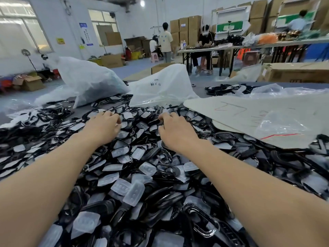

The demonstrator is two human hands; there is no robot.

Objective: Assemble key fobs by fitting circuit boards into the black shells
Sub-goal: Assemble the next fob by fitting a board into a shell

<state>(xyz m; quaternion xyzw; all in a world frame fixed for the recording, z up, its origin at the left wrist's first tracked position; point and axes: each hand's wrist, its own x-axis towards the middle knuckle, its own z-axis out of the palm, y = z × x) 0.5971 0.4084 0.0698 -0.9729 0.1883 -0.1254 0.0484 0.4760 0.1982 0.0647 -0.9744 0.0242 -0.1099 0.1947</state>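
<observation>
Right now I'm sorting for parts. My left hand (105, 125) and right hand (175, 131) curl down into the far side of the heap of black shells (165, 168) and clear pads (135, 193). I cannot tell whether either hand grips anything. Next I likely need to lift out one shell.

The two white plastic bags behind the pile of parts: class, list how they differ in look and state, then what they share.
The left bag bulges, with dark contents showing through its lower part; the right bag rises to a slack peak. The right bag bears dark handwriting; the left bag shows none. Both are whitish, translucent plastic and sit at the far edge of the pile of parts.
</observation>
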